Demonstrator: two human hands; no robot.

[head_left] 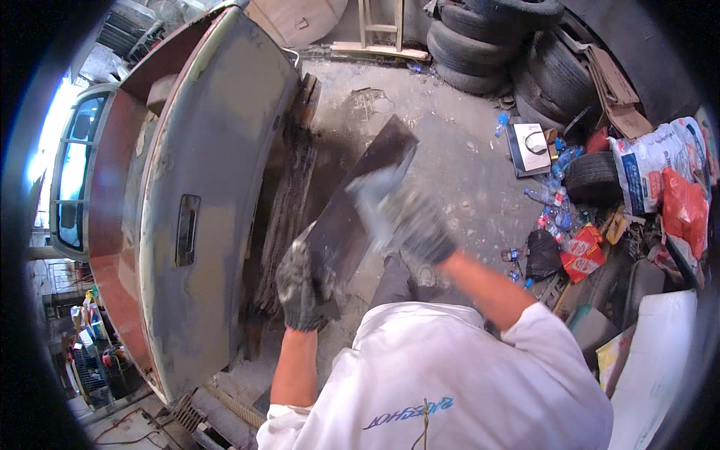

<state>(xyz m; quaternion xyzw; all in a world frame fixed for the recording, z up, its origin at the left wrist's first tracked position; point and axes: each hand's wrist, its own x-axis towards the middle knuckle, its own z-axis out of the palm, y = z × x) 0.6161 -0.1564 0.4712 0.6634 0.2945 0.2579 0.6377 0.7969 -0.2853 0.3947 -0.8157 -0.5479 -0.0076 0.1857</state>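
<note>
1. Grasping the lower end of a dark board point(337, 229) with the gloved left hand point(298, 279), just left of the frame's centre; fingers curled around its edge.
2. Slanting, that board, from the left hand up toward the upper centre.
3. Placed over the board's right side, near the centre: the gloved right hand point(420, 225), heavily blurred.
4. Showing between right hand and board: a pale thing point(377, 191), too smeared to identify. Cannot tell whether the right fingers are closed on it or loose.
5. Filling much of the left: a grey-green tailgate point(214, 157) with a recessed handle point(187, 230), beside a truck window point(75, 180) at the far left.
6. Stacked at upper right: worn tyres point(472, 45).
7. Scattered at right, below the tyres: plastic bottles point(553, 201), a white box point(529, 154), a white sack point(640, 180) and a red bag point(684, 210).
8. Standing at top centre: a wooden frame point(381, 28).
</note>
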